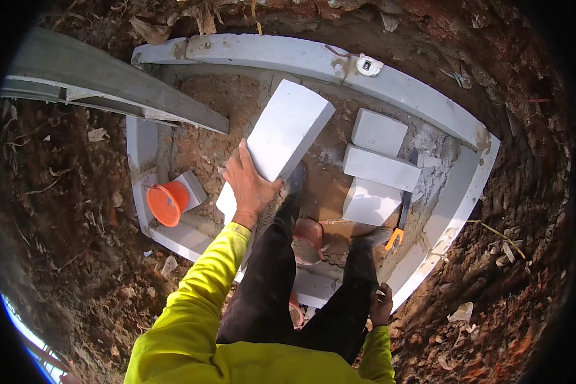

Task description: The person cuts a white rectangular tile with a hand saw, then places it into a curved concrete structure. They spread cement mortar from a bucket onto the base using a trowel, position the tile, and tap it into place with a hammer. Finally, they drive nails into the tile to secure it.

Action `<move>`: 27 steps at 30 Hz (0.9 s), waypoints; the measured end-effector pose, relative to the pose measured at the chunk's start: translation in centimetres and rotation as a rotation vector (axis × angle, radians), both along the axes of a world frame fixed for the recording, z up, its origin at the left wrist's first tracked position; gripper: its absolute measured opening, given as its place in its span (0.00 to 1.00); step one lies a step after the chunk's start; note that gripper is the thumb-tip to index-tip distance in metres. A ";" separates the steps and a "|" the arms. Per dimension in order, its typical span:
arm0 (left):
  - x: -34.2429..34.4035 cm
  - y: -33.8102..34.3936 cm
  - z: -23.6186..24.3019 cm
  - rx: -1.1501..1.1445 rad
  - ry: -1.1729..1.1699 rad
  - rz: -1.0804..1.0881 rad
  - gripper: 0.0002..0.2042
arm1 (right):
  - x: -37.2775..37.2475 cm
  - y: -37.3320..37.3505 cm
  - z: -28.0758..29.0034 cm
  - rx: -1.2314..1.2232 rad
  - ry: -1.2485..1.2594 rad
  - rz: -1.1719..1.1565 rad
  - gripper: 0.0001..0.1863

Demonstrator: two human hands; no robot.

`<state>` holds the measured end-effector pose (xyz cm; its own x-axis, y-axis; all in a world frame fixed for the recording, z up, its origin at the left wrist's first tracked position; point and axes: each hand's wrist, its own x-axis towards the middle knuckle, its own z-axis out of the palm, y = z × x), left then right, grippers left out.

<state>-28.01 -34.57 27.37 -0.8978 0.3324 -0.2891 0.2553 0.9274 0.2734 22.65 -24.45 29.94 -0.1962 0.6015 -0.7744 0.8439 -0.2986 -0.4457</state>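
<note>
My left hand point(249, 185) is closed over the side of a long white lightweight concrete block point(289, 121), thumb on one face and fingers on the other. The block stands tilted beside my left boot, and more white surface shows past my wrist. My right hand point(382, 305) hangs low beside my right leg, fingers curled; whatever they may hold is hidden. In front of my right boot lie several white blocks point(382, 168), one resting across others. Beside them is a long dark tool with an orange loop handle point(395, 239), resembling a hand saw.
A low white block wall point(262, 50) rings the dirt floor, with a small white tape measure point(369, 65) on top. A grey steel beam point(121, 80) slants in from the left. An orange bucket point(165, 206) lies tipped at left; a reddish container point(308, 233) sits between my legs.
</note>
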 end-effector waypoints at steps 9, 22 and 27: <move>-9.2 0.3 -7.4 -0.079 0.140 0.190 0.57 | 0.2 0.0 0.5 0.055 -0.101 -0.006 0.23; -10.2 -0.4 -9.0 -0.058 0.097 0.237 0.58 | -0.9 -1.3 1.3 -0.034 -0.094 -0.077 0.21; -10.5 0.2 -11.6 -0.071 0.147 0.206 0.59 | 0.5 -1.5 1.3 -0.025 -0.025 -0.093 0.19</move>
<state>-38.47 -34.40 15.73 -0.9784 0.1222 -0.1669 0.0916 0.9794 0.1799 23.10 -25.91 31.23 -0.1212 0.5969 -0.7931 0.8229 -0.3864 -0.4165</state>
